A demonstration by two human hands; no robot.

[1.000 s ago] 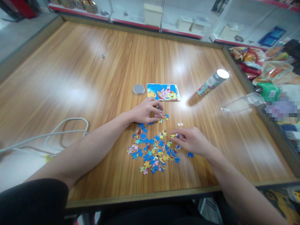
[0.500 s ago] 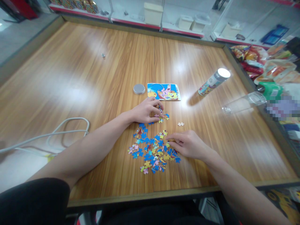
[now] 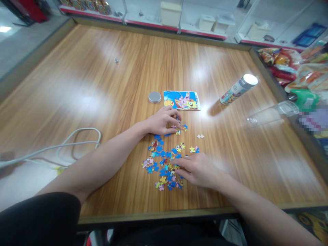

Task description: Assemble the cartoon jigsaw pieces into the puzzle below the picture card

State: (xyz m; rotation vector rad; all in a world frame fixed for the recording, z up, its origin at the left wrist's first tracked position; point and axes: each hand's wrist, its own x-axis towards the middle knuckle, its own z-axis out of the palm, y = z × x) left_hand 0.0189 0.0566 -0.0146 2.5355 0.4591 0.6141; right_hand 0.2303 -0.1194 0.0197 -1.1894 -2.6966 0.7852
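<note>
A heap of small colourful puzzle pieces (image 3: pixel 164 162) lies on the wooden table (image 3: pixel 102 89). My left hand (image 3: pixel 162 121) rests at the far end of the heap, fingers curled and pinched on a small cluster of joined pieces (image 3: pixel 179 128). My right hand (image 3: pixel 196 169) lies over the near right part of the heap, fingers stretched flat onto the pieces, slightly blurred. One pale piece (image 3: pixel 200 136) sits apart to the right. A cartoon reference picture (image 3: pixel 182 100) lies just beyond my left hand.
A round metal lid (image 3: pixel 154 97) sits left of the picture. A printed tube can (image 3: pixel 237 90) and a clear glass (image 3: pixel 273 113) stand at the right. A white cable (image 3: pixel 64 145) loops at the left. Snack bags (image 3: pixel 287 65) pile beyond the right edge.
My right hand has slid left and toward me across the heap, from its far right edge onto its near part. My left hand has stayed on the joined pieces.
</note>
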